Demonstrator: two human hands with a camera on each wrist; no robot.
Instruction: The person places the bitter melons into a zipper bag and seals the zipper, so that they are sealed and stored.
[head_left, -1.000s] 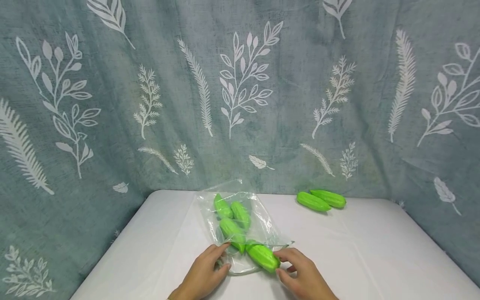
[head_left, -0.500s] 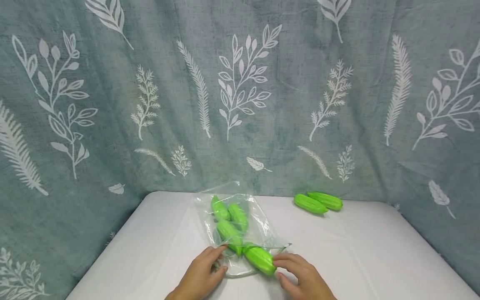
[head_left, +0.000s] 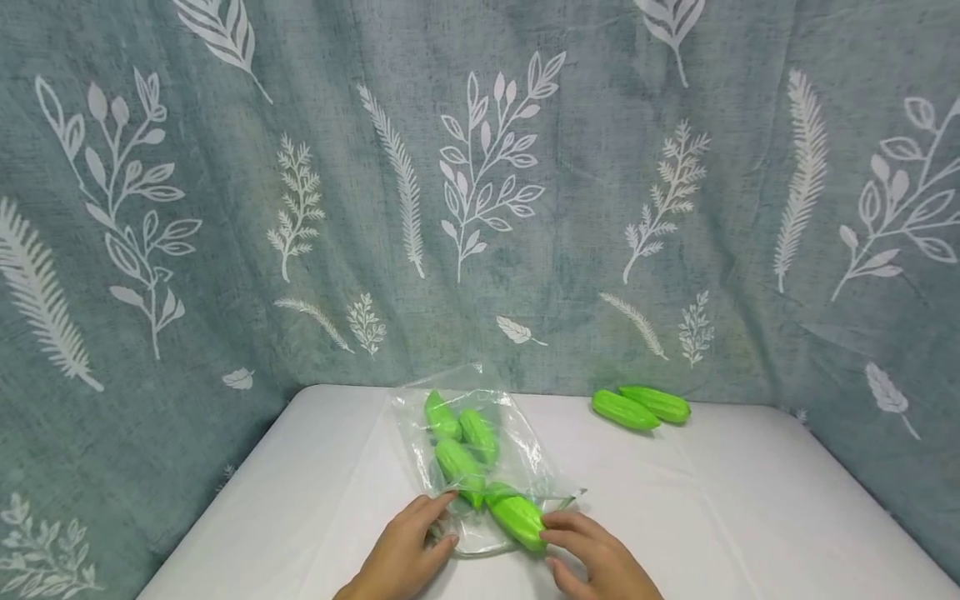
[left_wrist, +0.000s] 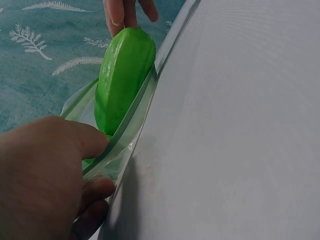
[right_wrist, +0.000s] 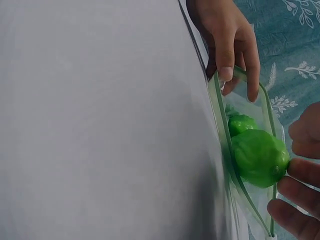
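Observation:
A clear zip bag (head_left: pixel 517 433) with a green-edged mouth lies on the table, its mouth toward me. Several bright green, ridged cucumber-like vegetables (head_left: pixel 459 467) are inside. Another such vegetable (head_left: pixel 517 518) lies across the mouth, inner end in the bag, outer end sticking out at the right. My left hand (head_left: pixel 405 542) pinches the left part of the bag's rim, the thumb (left_wrist: pixel 90 140) over the green edge. The fingertips (right_wrist: pixel 295 172) of my right hand (head_left: pixel 600 554) touch the outer end of that vegetable, fingers loosely extended and thumb apart from it.
Two more green vegetables (head_left: pixel 624 410) lie side by side at the back right of the white table (head_left: pixel 720 500). A blue-green curtain (head_left: pixel 562 208) with white leaf prints hangs behind and at the sides. A zip slider (right_wrist: pixel 271 237) sits at the bag's right corner.
The vegetable at the mouth has slid slightly leftward into the bag. My right thumb has moved away from its end, while the fingertips stay against it. My left hand keeps its place.

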